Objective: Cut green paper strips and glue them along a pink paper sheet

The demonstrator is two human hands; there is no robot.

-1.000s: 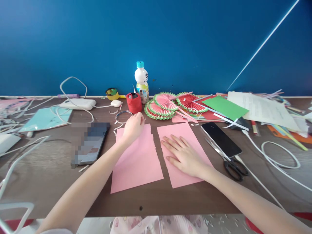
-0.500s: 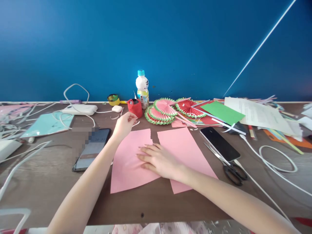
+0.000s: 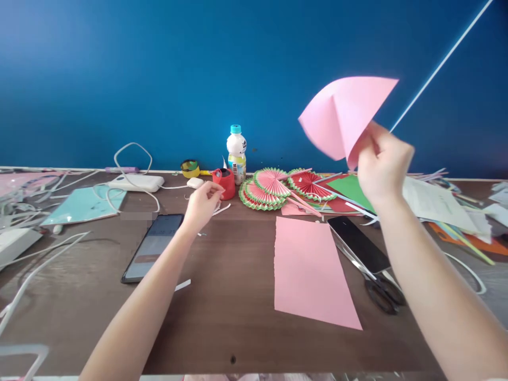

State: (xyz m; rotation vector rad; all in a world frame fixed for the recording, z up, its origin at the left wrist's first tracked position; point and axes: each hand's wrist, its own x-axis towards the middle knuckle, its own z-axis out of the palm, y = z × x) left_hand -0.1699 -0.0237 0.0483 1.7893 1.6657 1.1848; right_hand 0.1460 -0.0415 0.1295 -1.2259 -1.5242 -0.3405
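Note:
Raised in front of the blue wall, my right hand [image 3: 383, 164] grips a sheet of pink paper [image 3: 337, 116] by one edge, and the sheet bends into a curve. Below it a second piece of pink paper [image 3: 311, 272] with a torn left edge lies flat on the table. My left hand [image 3: 205, 203] is held over the table beside a red roll [image 3: 224, 183], thumb and fingers pinched together. What sits in the pinch, if anything, is too small to make out. White paper strips [image 3: 220, 209] lie just by these fingers.
Pleated pink, red and green paper fans [image 3: 265, 188] and a bottle [image 3: 237, 153] stand along the back. Scissors [image 3: 381, 293] and a black phone [image 3: 359, 244] are at the right, a larger phone [image 3: 153, 248] and white cables at the left. Papers [image 3: 438, 206] pile up back right.
My right hand has lifted one pink sheet off the table, up and to the right. The other pink piece stays down, slightly shifted. My left hand has barely moved.

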